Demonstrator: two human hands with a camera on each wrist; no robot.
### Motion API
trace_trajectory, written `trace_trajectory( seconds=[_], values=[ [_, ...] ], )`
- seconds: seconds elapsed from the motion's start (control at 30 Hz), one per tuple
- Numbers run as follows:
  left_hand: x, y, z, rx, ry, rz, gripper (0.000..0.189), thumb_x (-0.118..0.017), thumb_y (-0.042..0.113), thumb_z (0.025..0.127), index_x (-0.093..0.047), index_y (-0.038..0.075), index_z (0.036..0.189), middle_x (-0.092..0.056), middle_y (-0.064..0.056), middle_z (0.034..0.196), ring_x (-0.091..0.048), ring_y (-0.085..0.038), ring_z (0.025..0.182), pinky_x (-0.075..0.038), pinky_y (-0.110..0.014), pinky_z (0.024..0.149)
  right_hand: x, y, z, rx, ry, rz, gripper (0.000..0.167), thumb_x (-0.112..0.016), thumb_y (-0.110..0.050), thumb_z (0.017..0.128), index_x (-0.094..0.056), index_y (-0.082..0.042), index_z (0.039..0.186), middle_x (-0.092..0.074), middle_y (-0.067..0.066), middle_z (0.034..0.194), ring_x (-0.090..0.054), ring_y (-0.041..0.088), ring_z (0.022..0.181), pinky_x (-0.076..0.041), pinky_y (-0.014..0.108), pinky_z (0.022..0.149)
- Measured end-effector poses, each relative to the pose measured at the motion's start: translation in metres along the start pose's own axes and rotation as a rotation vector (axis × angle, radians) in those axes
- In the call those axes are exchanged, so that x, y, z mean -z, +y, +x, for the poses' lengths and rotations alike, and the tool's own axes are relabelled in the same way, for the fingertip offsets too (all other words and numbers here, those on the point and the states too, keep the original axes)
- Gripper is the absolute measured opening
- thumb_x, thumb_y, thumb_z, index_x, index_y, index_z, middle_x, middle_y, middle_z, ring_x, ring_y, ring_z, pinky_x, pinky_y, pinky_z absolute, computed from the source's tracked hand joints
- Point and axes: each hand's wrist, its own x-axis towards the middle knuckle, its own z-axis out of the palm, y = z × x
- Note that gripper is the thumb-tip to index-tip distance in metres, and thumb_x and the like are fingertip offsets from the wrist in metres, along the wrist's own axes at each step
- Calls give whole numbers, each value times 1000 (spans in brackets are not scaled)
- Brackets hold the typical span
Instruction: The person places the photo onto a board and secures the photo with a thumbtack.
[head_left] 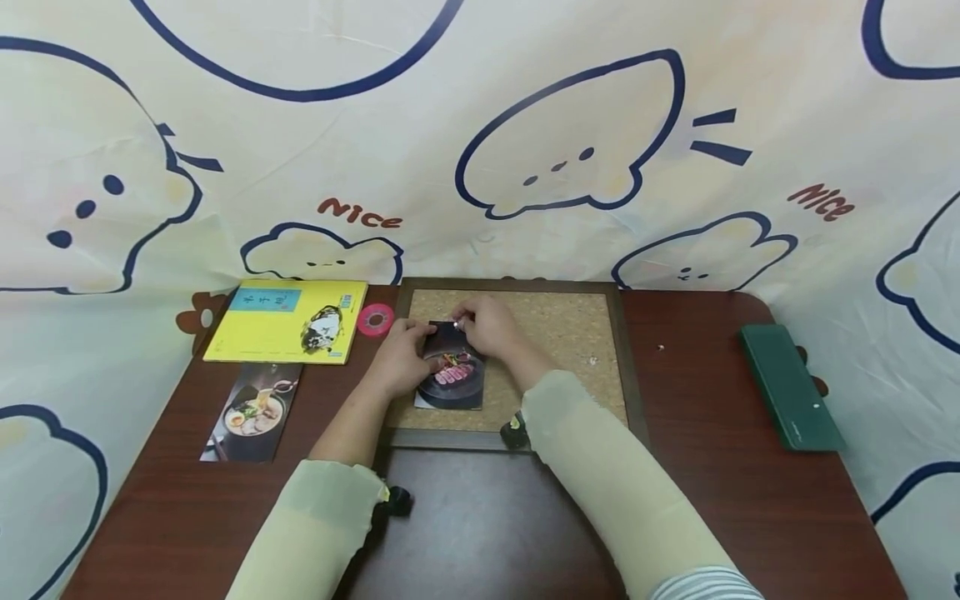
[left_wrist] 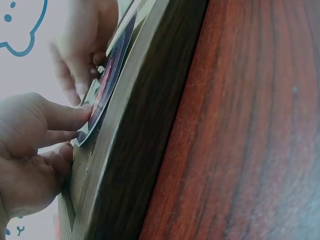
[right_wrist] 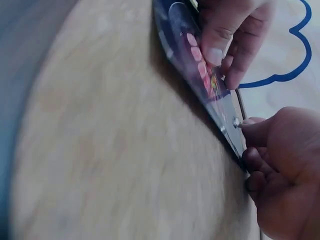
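A dark photo card (head_left: pixel 471 392) with a picture of sliced meat on a black plate lies over the left part of a wood-framed cork board (head_left: pixel 555 367). My left hand (head_left: pixel 401 358) holds the card at its left side, the thumb on its face. At the card's top edge my right hand (head_left: pixel 491 327) pinches a small clear push pin (right_wrist: pixel 237 122). The right wrist view shows the card's near edge lifted a little off the cork. Whether the pin's point is in the cork is hidden.
Left of the board are a yellow book (head_left: pixel 262 337), a pink tape roll (head_left: pixel 376 319) and a second photo card (head_left: pixel 255 415) with a noodle bowl. A green case (head_left: pixel 791 387) lies far right. Small clear bits rest on the cork and on the table (head_left: pixel 697 383).
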Motion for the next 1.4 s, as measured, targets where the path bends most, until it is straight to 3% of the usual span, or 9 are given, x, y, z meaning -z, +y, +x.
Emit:
trace_trajectory(
  seconds=[0.13, 0.3, 0.67, 1.03, 1.2, 1.4],
  values=[
    [2, -1, 0, 13, 2, -6, 62, -78, 20, 91, -56, 5, 147, -41, -18, 149, -47, -38, 134, -40, -56, 111, 5, 5, -8, 80, -29, -70, 27, -64, -12, 101, -75, -13, 126, -68, 10, 124, -62, 28, 118, -48, 43, 104],
    [2, -2, 0, 6, -4, -12, 63, -77, 19, 91, -55, 4, 148, -40, -19, 149, -47, -39, 133, -41, -57, 111, 5, 6, -17, 76, -57, -101, 33, -64, -20, 102, -71, -18, 134, -58, 15, 142, -54, 36, 131, -42, 50, 112],
    [-1, -2, 1, -17, -2, 3, 64, -79, 21, 90, -56, 2, 147, -43, -20, 146, -49, -39, 130, -42, -56, 109, 6, 5, -17, 81, -75, -121, 39, -69, -29, 99, -70, -15, 135, -62, 13, 137, -58, 33, 126, -45, 48, 108],
    [1, -2, -2, -17, -10, 3, 69, -81, 22, 87, -55, 2, 148, -40, -22, 150, -47, -42, 134, -40, -58, 111, 6, 0, -15, 24, -117, -100, 41, -71, -31, 98, -69, -17, 136, -60, 13, 139, -57, 33, 127, -44, 48, 109],
    [-3, -2, -3, -33, 11, -5, 71, -82, 24, 86, -55, 1, 148, -41, -22, 149, -48, -41, 133, -40, -58, 111, 4, 8, -17, 49, -86, -75, 43, -71, -30, 98, -68, -17, 138, -60, 13, 137, -57, 33, 126, -45, 48, 108],
    [-5, -5, -7, -43, 35, 16, 72, -82, 26, 87, -54, 2, 148, -43, -23, 150, -48, -42, 134, -41, -59, 110, 5, 18, -23, 61, -58, 12, 56, -75, -27, 95, -59, -13, 147, -64, 11, 129, -59, 28, 117, -46, 46, 105]
  ],
)
